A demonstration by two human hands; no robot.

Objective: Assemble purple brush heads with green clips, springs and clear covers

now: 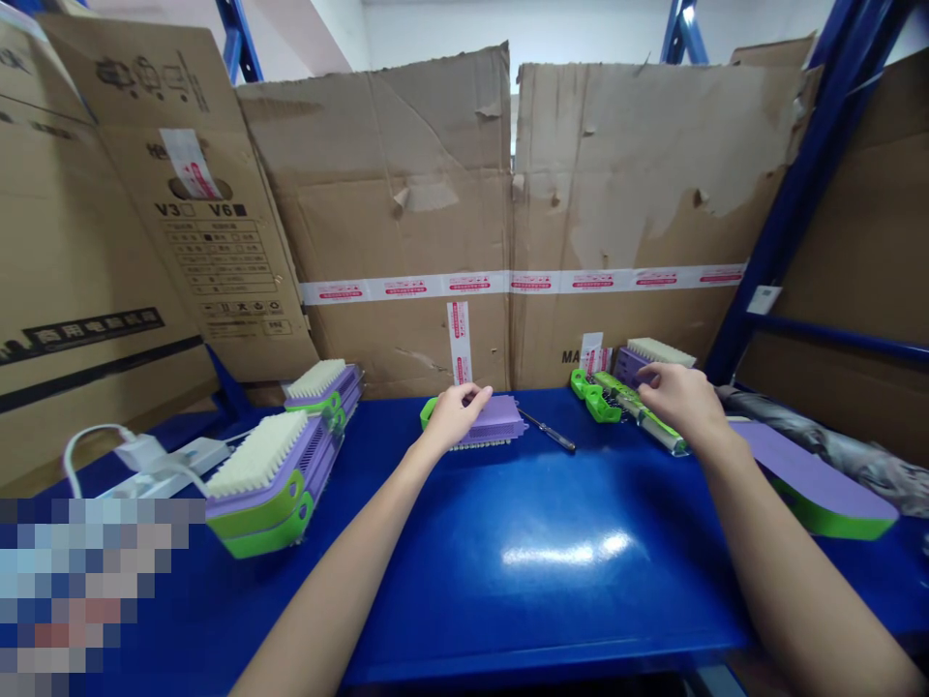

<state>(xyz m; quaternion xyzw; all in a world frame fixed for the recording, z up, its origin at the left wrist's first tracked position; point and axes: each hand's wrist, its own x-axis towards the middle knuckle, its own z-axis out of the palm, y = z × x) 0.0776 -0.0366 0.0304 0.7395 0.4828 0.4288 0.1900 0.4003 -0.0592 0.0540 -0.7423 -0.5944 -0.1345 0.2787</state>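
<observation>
My left hand (456, 416) is closed over the left end of a flat purple plastic piece (497, 418) with a bright green end. A row of small pale teeth shows along that piece's near edge. Just right of it lies a screwdriver (550, 431) with a clear handle. My right hand (678, 395) has its fingers bent together in front of a purple block with cream bristles (660, 351); what is between the fingertips, if anything, is hidden. Below and left of that hand are green plastic end pieces (599, 399) and a long green-and-clear packet (643, 416).
Two stacks of purple-green bristle blocks (265, 474) (323, 392) stand at left, by a white power strip (181, 465) with a plugged cable. At right lie a purple-green curved piece (817, 474) and a grey plastic-wrapped bundle (820, 436). Cardboard sheets (406, 223) wall the blue table (508, 620).
</observation>
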